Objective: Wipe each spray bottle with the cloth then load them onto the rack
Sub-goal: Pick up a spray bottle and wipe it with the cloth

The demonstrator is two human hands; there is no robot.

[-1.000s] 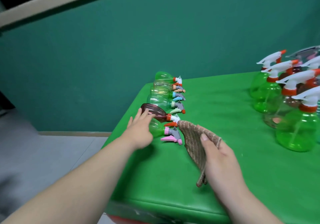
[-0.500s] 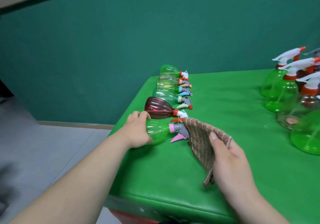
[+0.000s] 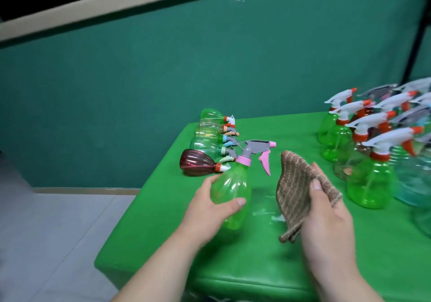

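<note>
My left hand (image 3: 210, 206) grips a green spray bottle (image 3: 234, 188) with a pink collar, grey head and pink trigger, held upright and tilted above the table. My right hand (image 3: 326, 213) holds a brown striped cloth (image 3: 296, 185) just right of the bottle, not touching it. A row of spray bottles lies on its side along the table's left edge, nearest a dark red bottle (image 3: 198, 165), with green and clear ones (image 3: 210, 136) behind it.
The green-covered table (image 3: 256, 255) has several upright spray bottles (image 3: 368, 168) with white heads and orange collars crowded at its right side. A teal wall stands behind. Grey floor lies to the left, below the table edge.
My left hand closed round the nearest green bottle, lifted it out of the lying row and turned it upright. My right hand with the cloth rose slightly beside it.
</note>
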